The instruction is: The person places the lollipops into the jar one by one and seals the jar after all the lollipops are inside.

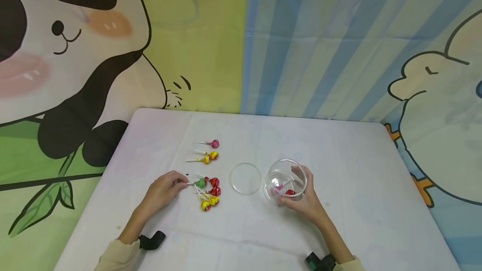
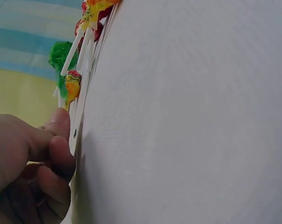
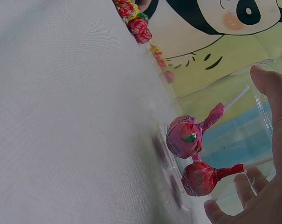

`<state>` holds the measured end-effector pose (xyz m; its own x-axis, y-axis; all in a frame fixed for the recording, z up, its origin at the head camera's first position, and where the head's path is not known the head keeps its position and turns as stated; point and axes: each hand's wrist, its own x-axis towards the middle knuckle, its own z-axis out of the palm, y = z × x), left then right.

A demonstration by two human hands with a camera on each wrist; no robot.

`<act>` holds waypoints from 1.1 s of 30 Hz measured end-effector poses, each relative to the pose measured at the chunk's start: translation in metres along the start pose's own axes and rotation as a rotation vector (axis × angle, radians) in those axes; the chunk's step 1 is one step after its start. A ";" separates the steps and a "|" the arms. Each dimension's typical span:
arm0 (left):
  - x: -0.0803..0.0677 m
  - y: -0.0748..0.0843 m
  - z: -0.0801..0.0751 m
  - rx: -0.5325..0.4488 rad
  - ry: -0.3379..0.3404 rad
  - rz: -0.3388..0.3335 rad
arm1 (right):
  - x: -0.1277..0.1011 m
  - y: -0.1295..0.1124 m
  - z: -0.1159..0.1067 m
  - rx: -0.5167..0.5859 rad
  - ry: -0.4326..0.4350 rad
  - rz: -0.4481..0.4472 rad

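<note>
On the white table (image 1: 357,170), my left hand (image 1: 182,184) pinches the white stick end of a green lollipop (image 1: 200,182), which lies flat among red and yellow lollipops (image 1: 212,195). The left wrist view shows the green lollipop (image 2: 61,53) beyond my curled fingers (image 2: 57,154). My right hand (image 1: 301,195) grips a clear plastic jar (image 1: 285,177) standing on the table. Inside the jar lie a pink lollipop (image 3: 182,137) and a red lollipop (image 3: 199,178), and my right fingers (image 3: 273,98) wrap its wall.
A clear round lid (image 1: 245,178) lies flat between the lollipops and the jar. Three more lollipops (image 1: 211,152) lie farther back. A cartoon backdrop (image 1: 301,41) hangs behind the table's far edge. Black wrist mounts (image 1: 152,239) sit near the front edge.
</note>
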<state>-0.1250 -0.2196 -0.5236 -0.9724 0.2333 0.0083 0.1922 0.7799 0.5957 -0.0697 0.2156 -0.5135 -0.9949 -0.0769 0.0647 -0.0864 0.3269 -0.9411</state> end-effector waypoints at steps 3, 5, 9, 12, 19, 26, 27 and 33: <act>-0.002 -0.001 -0.003 -0.041 0.012 -0.015 | 0.000 0.000 -0.001 -0.002 -0.003 0.000; -0.005 -0.001 -0.005 -0.067 0.017 -0.027 | 0.000 0.000 -0.001 -0.006 -0.005 0.001; -0.011 0.004 -0.010 -0.108 0.038 -0.034 | 0.000 0.000 -0.001 -0.009 -0.005 0.006; -0.015 0.011 -0.011 -0.161 0.064 -0.030 | 0.000 -0.001 -0.001 -0.008 -0.004 0.005; -0.016 0.036 -0.008 -0.330 0.089 0.051 | 0.000 -0.001 0.000 -0.005 -0.001 0.002; -0.004 0.067 -0.001 -0.571 0.098 0.082 | 0.001 0.000 0.001 0.003 -0.001 -0.005; -0.002 0.072 -0.001 -0.595 0.101 0.082 | 0.001 0.000 0.001 0.004 -0.004 -0.006; 0.010 0.098 0.000 -0.755 0.015 0.067 | 0.000 -0.002 -0.001 -0.014 -0.004 -0.001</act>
<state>-0.1162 -0.1402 -0.4650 -0.9645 0.2541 0.0719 0.1137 0.1537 0.9816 -0.0693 0.2157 -0.5114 -0.9947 -0.0807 0.0640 -0.0879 0.3403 -0.9362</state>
